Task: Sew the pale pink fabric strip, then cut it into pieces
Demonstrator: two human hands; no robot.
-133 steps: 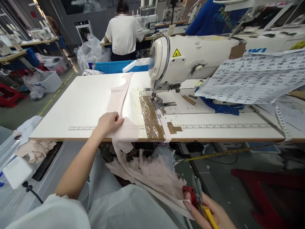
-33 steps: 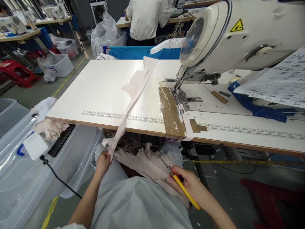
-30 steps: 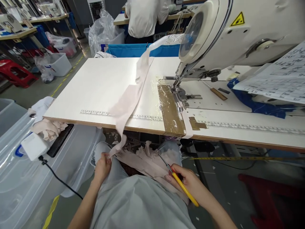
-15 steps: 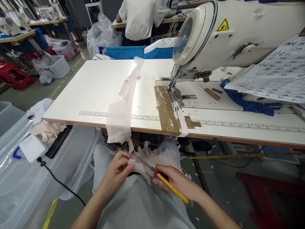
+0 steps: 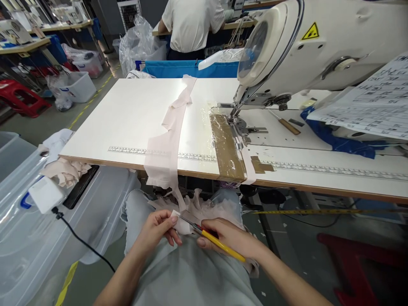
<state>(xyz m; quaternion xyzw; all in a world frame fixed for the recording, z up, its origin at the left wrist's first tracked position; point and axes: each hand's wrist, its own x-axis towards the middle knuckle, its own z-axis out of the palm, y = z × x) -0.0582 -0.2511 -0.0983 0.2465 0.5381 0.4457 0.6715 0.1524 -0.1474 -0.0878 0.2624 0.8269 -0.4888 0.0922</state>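
Over my lap, my left hand (image 5: 161, 227) pinches the end of a pale pink fabric strip (image 5: 183, 227), with a small white piece (image 5: 175, 213) at the thumb tip. My right hand (image 5: 225, 238) is wrapped round yellow-handled scissors (image 5: 219, 244). Their blades point left and touch the fabric close to my left fingertips. Part of the blades is hidden by the cloth. A longer pale pink panel (image 5: 162, 157) lies across the white sewing table (image 5: 95, 123) and hangs over its front edge towards my hands. More ruffled pink fabric (image 5: 204, 204) is bunched on my lap.
A white sewing machine (image 5: 287, 55) stands on the table's right. A wooden-handled tool (image 5: 288, 126) and blue cloth (image 5: 341, 140) lie near it. Clear plastic bins (image 5: 105, 212) stand at left, holding a white adapter (image 5: 46, 194). A co-worker (image 5: 191, 25) is at the back.
The scissors have moved left and their blades have come together nearer my left fingers. My left hand has turned slightly, with its lower fingers more extended. The view has shifted slightly.
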